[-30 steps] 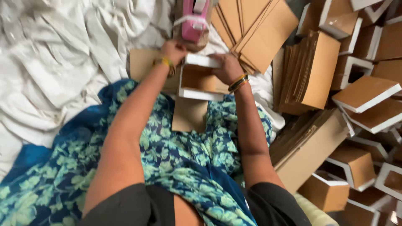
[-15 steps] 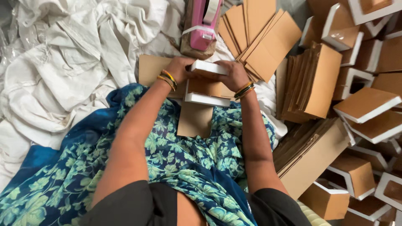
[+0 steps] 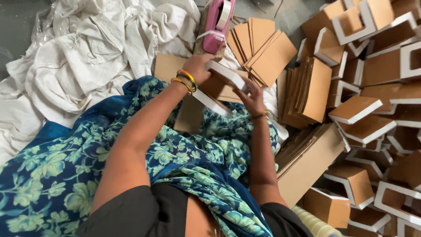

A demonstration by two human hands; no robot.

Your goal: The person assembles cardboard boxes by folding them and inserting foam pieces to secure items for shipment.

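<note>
Both my hands hold a small brown cardboard box (image 3: 219, 85) with white edges above my lap. My left hand (image 3: 199, 66), with bangles at the wrist, grips its far upper edge. My right hand (image 3: 251, 98) grips its right side. The box is tilted, its open side turned toward my right. A pink tape dispenser (image 3: 218, 26) stands just beyond the box. A flat cardboard piece (image 3: 189, 115) lies on the blue floral cloth (image 3: 79, 175) over my lap.
Crumpled white sacks (image 3: 87, 57) fill the left. Flat brown cardboard blanks (image 3: 267, 50) are fanned behind the dispenser, with another stack (image 3: 309, 94) upright beside them. A heap of folded brown-and-white boxes (image 3: 372, 114) covers the right. A long flat carton (image 3: 307, 164) lies by my right leg.
The box has turned from lying level to tilted, its right end lowered. My right hand slid down along its right side; my left hand stayed on the upper edge.
</note>
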